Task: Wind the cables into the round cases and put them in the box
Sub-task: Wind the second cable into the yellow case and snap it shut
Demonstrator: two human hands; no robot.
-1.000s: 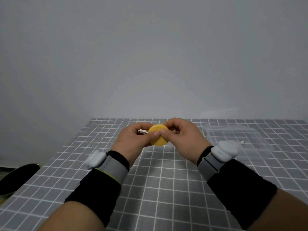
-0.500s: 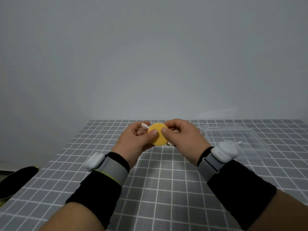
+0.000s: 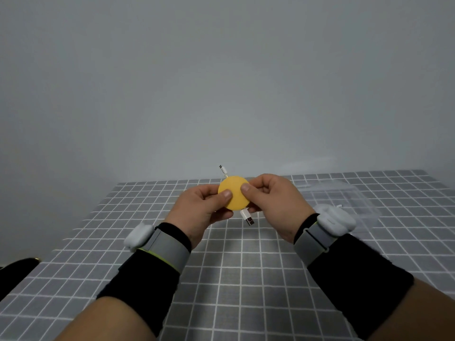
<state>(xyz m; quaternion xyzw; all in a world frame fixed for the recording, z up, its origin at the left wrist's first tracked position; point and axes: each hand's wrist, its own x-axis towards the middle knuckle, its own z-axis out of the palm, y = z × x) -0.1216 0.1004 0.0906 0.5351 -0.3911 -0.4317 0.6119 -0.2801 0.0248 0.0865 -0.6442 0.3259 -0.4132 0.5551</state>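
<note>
A round yellow case (image 3: 235, 196) is held above the table between both hands. My left hand (image 3: 200, 212) pinches its left side with the thumb on the front face. My right hand (image 3: 275, 205) pinches its right side the same way. A white cable end with a small plug (image 3: 223, 170) sticks out at the top of the case. Below the case, a white USB plug (image 3: 247, 217) pokes out. The clear plastic box (image 3: 344, 193) lies on the table to the right, behind my right wrist.
The table (image 3: 234, 279) carries a grey cloth with a white grid. A black object with a yellow rim (image 3: 14, 274) sits off the table's left edge. A plain grey wall stands behind.
The case has turned in my fingers: the small plug swung from the left side up to the top, and the USB plug now shows below it.
</note>
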